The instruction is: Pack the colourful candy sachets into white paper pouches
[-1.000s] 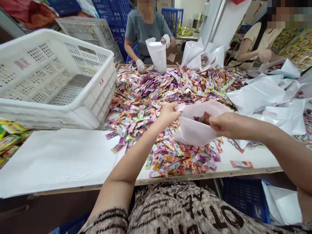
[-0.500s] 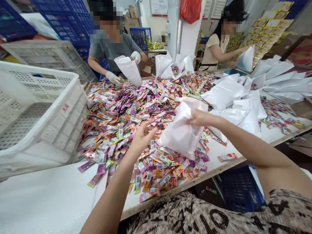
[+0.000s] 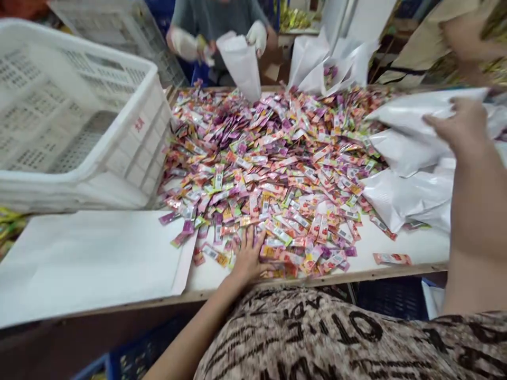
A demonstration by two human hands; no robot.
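Observation:
My left hand (image 3: 247, 258) lies palm down with its fingers spread on loose sachets at the front of the heap, close to the table's front edge. A large heap of small pink, purple, orange and green sachets (image 3: 269, 169) covers the white table (image 3: 412, 248). My right hand (image 3: 459, 126) rests on a pile of white plastic bags (image 3: 407, 153) at the right. Whether it grips them is hard to see. The pale bag from earlier does not show.
A white perforated plastic crate (image 3: 146, 132) stands tilted at the left, above a white sheet (image 3: 99, 264). Beyond the heap, a co-worker's gloved hand (image 3: 257, 37) is by a white bag (image 3: 240, 66). Another co-worker's hand (image 3: 463, 37) is at top right. A blue crate (image 3: 392, 298) sits under the table.
Both hands have let go of the pale bag, which has left view. My left hand moved down to the heap's front, my right hand moved right onto the white bags, and the view tilted down.

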